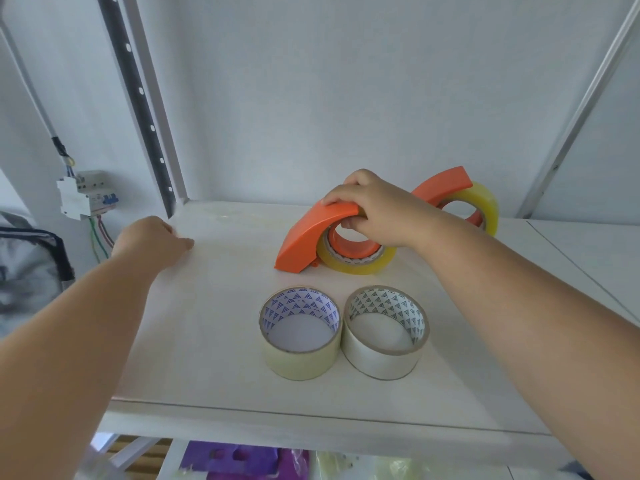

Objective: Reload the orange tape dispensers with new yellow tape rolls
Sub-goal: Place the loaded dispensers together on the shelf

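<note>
An orange tape dispenser [304, 237] stands on the white shelf [221, 341] with a yellow tape roll [360, 261] in it. My right hand [374, 209] grips its top, fingers curled into the roll's core. A second orange dispenser [441, 183] with a yellow roll [483, 200] stands behind it to the right. Two nearly spent rolls lie flat in front: a pale yellowish one [300, 332] and a clear one [385, 330]. My left hand [152, 239] rests on the shelf at the left, fingers curled and holding nothing.
A grey wall stands behind the shelf. Metal uprights [149, 109] frame it on both sides. A circuit breaker with wires [85, 197] hangs at the left. Purple items [242, 460] lie on the shelf below.
</note>
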The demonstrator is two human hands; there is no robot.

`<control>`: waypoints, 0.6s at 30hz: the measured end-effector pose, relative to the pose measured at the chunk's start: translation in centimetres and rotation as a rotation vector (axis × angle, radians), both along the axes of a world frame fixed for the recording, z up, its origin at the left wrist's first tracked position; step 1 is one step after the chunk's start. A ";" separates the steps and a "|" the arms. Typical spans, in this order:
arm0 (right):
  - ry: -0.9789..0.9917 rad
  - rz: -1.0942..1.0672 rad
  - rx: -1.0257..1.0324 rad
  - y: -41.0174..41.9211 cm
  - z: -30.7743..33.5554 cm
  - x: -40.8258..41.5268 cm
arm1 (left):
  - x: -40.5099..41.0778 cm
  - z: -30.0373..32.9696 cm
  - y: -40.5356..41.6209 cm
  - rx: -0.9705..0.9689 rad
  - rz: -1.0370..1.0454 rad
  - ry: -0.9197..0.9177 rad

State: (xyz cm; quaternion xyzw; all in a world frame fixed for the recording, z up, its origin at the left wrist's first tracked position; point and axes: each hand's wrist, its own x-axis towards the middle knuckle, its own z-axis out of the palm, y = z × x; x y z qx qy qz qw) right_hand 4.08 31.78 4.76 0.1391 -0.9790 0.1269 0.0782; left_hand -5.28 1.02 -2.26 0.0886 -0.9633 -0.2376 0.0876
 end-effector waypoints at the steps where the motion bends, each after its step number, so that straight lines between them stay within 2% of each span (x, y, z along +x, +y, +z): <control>1: -0.010 0.003 -0.009 0.0 0.1 0.0 | 0.0 -0.1 -0.1 -0.038 0.006 -0.008; 7: -0.052 0.025 -0.066 -0.1 0.4 0.3 | -0.3 0.3 -1.0 -0.084 0.046 -0.079; 11: -0.052 0.028 -0.076 -0.1 0.4 0.5 | -0.2 0.9 -1.8 -0.005 0.124 -0.110; 14: -0.046 0.024 -0.087 0.0 0.5 0.6 | -0.2 1.4 -2.0 0.015 0.155 -0.035; 18: -0.048 0.021 -0.099 0.2 0.4 0.7 | 0.2 2.1 -1.3 -0.059 0.130 0.022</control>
